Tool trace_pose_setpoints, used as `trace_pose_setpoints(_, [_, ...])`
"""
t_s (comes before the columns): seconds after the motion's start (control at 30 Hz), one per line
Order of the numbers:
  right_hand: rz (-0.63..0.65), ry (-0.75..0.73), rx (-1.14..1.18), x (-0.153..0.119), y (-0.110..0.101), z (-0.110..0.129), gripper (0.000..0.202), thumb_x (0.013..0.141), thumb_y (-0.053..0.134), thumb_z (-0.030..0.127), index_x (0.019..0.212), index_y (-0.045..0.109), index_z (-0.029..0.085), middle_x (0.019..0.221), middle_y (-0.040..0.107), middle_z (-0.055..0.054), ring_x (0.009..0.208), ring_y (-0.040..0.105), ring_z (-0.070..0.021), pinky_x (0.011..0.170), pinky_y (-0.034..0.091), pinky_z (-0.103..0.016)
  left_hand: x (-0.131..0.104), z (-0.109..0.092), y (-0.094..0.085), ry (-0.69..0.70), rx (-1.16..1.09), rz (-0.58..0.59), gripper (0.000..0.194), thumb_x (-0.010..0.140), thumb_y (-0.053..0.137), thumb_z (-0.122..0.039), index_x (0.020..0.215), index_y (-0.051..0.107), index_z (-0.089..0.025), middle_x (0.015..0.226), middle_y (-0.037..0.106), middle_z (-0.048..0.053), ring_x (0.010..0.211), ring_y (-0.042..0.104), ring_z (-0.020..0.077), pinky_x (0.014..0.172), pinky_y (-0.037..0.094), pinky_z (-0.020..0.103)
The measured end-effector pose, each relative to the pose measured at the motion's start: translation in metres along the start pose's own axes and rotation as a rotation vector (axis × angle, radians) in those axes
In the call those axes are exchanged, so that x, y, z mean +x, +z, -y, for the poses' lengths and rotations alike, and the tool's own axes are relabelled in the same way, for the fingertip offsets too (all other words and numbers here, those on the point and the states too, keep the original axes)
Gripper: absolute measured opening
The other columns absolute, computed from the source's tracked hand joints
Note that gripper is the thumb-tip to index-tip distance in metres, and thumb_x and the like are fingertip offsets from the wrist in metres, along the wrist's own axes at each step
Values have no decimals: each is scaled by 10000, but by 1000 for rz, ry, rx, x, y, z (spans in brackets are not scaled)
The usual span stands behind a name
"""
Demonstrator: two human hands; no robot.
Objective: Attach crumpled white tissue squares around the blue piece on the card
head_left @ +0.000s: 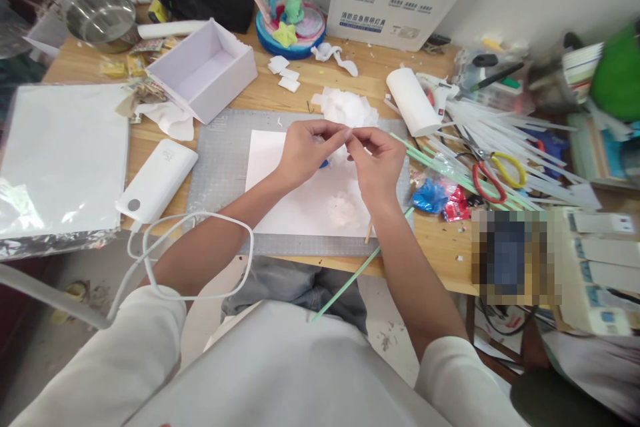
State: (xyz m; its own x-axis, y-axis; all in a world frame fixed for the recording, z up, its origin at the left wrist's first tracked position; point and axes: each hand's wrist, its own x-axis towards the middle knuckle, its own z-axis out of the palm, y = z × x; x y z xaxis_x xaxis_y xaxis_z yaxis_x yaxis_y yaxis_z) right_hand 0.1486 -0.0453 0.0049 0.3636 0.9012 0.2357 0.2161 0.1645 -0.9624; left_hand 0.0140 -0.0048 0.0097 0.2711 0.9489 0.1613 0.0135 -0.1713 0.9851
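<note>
My left hand [311, 150] and my right hand [376, 159] meet at the fingertips above a white sheet of paper [273, 203]. Both are closed in a pinch; whatever lies between the fingers is too small to make out. Under them, on the sheet, sits a pale, whitish mound [344, 210]. A bit of something blue [325, 163] shows beside my left fingers, mostly hidden. The sheet lies on a grey cutting mat [215, 167]. Past my right wrist runs a thin green stick [345, 290], reaching over the table edge toward my lap.
Scissors [489, 177] rest among white strips [520, 140] on the right, near a white roll [413, 101]. A white power bank [159, 180] with a looped cable lies left. Behind stand an open box [200, 73] and a colourful clay piece [291, 27]. Crumpled tissue [345, 107] lies beyond my hands.
</note>
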Motion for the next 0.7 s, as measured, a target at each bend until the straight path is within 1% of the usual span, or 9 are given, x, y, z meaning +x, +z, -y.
trace_pose_setpoints(0.1, [0,10,-5,0,1,1,81,807,732,293,787,749,217,726,710,14,679,648,-124,565,499,-248,-2,0,1,40,53,-37,222,880,696,-346,832,790,-151,790,756,39,706,637,111,691,485,246])
trace_pose_setpoints(0.2, [19,40,21,-1,1,0,84,807,723,299,790,743,220,720,696,21,668,630,-112,587,518,-244,-2,0,1,57,77,-57,209,886,681,-317,798,773,-152,756,737,24,688,619,104,681,473,246])
trace_pose_setpoints(0.37, [36,118,133,0,1,2,47,768,722,275,756,713,230,721,660,34,672,596,-101,583,525,-223,3,4,1,4,10,-102,210,876,691,-277,709,724,-154,691,678,6,636,565,83,651,448,239])
trace_pose_setpoints(0.47, [31,209,211,1,1,5,57,729,718,273,746,677,237,732,626,41,691,591,-100,591,527,-217,6,7,0,-31,-33,-127,228,890,689,-309,715,718,-166,640,628,-3,578,507,73,596,421,235])
trace_pose_setpoints(0.6, [57,323,270,2,-2,10,100,705,672,306,748,602,250,749,581,43,738,607,-109,628,537,-224,9,8,-2,-102,-103,-150,240,883,715,-364,728,704,-182,569,544,-22,519,439,69,516,358,232])
trace_pose_setpoints(0.7, [57,356,273,5,-4,11,134,695,656,329,761,568,254,756,566,38,736,603,-112,610,516,-219,11,5,-4,-121,-142,-164,234,883,718,-354,728,696,-181,583,548,-21,522,435,66,518,358,232])
